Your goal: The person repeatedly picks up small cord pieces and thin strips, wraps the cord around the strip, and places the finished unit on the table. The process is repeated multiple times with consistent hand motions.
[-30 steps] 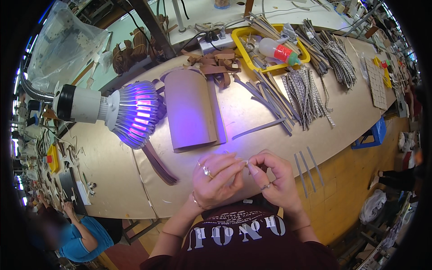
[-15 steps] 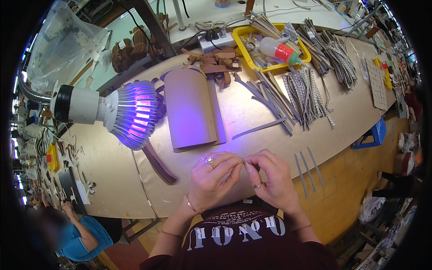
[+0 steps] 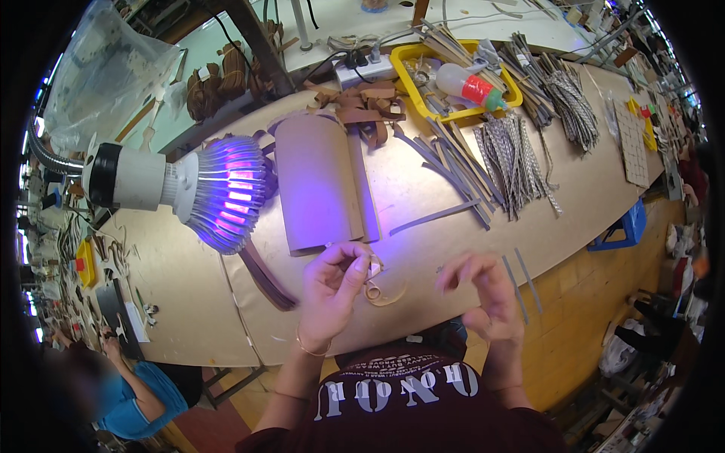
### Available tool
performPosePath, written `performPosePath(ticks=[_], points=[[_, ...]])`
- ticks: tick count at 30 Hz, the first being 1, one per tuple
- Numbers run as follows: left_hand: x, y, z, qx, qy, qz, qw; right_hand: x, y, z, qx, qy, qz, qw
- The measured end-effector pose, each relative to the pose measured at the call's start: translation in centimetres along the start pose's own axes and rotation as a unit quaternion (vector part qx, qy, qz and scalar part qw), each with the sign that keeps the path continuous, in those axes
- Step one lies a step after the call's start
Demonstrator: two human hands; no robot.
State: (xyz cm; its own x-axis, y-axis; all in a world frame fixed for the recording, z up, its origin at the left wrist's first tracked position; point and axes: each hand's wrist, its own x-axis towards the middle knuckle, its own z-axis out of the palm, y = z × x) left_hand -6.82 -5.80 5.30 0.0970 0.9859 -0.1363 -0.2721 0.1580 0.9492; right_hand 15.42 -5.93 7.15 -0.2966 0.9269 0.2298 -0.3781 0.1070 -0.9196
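Observation:
My left hand [image 3: 332, 287] is closed in a pinch just in front of the cardboard roll. From its fingertips hangs a thin, pale, curled strip [image 3: 374, 293], with a small loop at its lower end. To the right, my right hand [image 3: 487, 298] is raised above the table's front edge. Its fingers are spread and partly smeared by motion, and I see nothing held in them. Close beside that hand lie narrow grey strips [image 3: 528, 279], two of them showing. The brown cardboard roll [image 3: 313, 181] lies beyond my left hand, lit purple.
A lamp [image 3: 223, 192] with a finned head leans in from the left. Dark brown straps [image 3: 268, 279] lie under it. At the back stands a yellow basket [image 3: 404, 83] with a bottle [image 3: 468, 84]. Grey strips [image 3: 453, 170] and braided bundles [image 3: 517, 162] lie right of centre.
My hands, together before, have parted: the left moved slightly left and up, the right moved right and opened. The curled strip now shows at my left fingertips. One grey strip at the right no longer shows.

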Motion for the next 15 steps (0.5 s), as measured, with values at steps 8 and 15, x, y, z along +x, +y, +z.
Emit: performPosePath(ticks=[8, 15], points=[[0.1, -0.7, 1.0, -0.020, -0.096, -0.049, 0.994, 1.1, 2.1, 0.8, -0.382, -0.022, -0.132, 0.914], [-0.6, -1.2, -0.7, -0.237, 0.054, -0.032, 0.969, -2.0, 0.0, -2.1, 0.156, -0.029, -0.157, 0.975]])
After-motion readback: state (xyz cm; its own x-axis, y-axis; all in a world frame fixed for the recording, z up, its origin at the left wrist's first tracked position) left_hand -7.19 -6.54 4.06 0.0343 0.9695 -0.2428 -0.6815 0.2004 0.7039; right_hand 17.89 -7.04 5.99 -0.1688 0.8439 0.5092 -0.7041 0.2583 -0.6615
